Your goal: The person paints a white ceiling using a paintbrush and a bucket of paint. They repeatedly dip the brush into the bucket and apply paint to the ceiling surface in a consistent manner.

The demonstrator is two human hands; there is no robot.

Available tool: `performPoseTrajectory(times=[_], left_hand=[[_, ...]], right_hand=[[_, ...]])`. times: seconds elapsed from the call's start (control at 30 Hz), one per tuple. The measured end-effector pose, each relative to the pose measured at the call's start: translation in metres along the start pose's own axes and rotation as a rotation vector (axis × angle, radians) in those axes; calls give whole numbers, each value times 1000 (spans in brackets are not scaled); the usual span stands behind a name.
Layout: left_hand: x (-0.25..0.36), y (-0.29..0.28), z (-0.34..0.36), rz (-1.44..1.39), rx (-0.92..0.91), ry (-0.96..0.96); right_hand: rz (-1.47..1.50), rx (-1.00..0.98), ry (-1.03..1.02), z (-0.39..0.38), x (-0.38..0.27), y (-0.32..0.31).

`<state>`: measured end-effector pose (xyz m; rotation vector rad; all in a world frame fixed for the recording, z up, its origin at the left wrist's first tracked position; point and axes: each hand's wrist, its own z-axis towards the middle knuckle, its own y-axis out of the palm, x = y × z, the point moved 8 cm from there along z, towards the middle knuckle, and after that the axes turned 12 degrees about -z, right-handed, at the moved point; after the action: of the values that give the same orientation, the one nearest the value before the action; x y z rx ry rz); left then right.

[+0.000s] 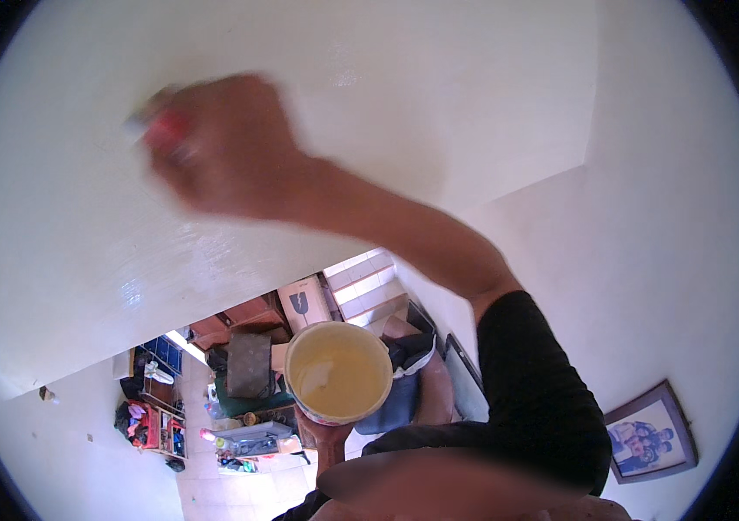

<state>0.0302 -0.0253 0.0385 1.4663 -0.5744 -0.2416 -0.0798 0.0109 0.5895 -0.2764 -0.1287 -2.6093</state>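
My right hand (226,148) is raised to the upper left, close to the pale wall surface (439,87). Its fingers are closed round a small red tool with a pale tip (166,130), smeared by motion so that its exact kind does not show. Below it, my left hand (328,427) grips a round bucket (386,360) from beneath, partly hidden by it. Pale yellow, paint-like liquid (343,391) lies inside the bucket. Shiny, wet-looking streaks mark the wall surface near my right hand.
Far below are a cardboard box (303,304), steps (365,282), a dark blue bin (391,410) and a cluttered low table (252,434). A rack with a red crate (161,425) stands at lower left. A framed picture (650,434) hangs on the right wall.
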Motion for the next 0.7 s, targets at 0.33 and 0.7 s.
performPoseTrajectory(times=[0.33, 0.7], left_hand=[[5, 82, 2, 678, -60, 245], [-4, 13, 41, 12, -10, 9]], right_hand=[[-291, 363, 586, -96, 208, -299], [384, -276, 724, -222, 86, -176]])
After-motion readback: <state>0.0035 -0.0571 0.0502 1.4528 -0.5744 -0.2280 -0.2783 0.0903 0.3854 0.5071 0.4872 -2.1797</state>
